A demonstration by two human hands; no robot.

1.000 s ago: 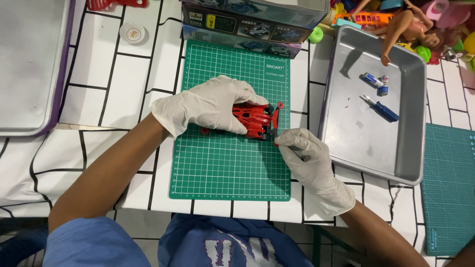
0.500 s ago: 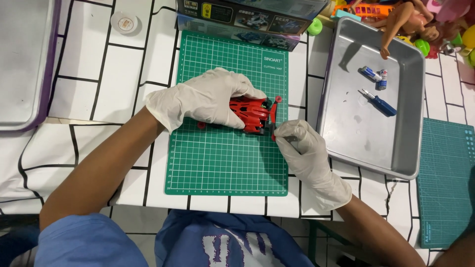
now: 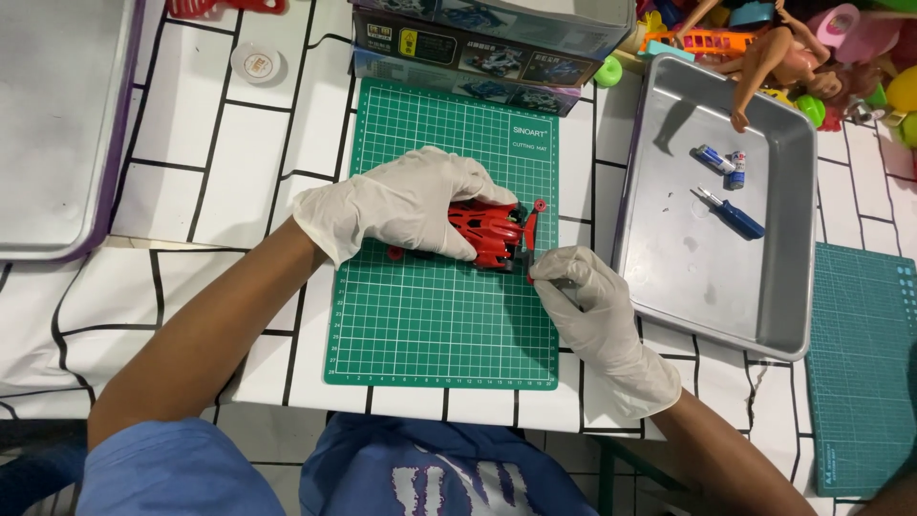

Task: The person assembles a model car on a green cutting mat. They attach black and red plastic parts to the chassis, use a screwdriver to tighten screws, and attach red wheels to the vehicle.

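Observation:
A red toy race car (image 3: 492, 233) lies on a green cutting mat (image 3: 439, 325) in the middle of the table. My left hand (image 3: 401, 205), in a white glove, lies over the car's body and holds it down. My right hand (image 3: 592, 311), also gloved, pinches the car's right end near its wing with curled fingertips. Whether a small tool is in those fingers cannot be seen.
A metal tray (image 3: 783, 287) at the right holds a blue screwdriver (image 3: 731, 212) and two small batteries (image 3: 723, 162). A printed box (image 3: 478, 48) stands behind the mat. Another tray (image 3: 53, 124) is at the left. Toys (image 3: 793, 57) are piled at the top right; a second mat (image 3: 864, 363) is at the right edge.
My right hand has moved up from the mat to the car's right end and now touches it. My left hand stays on the car.

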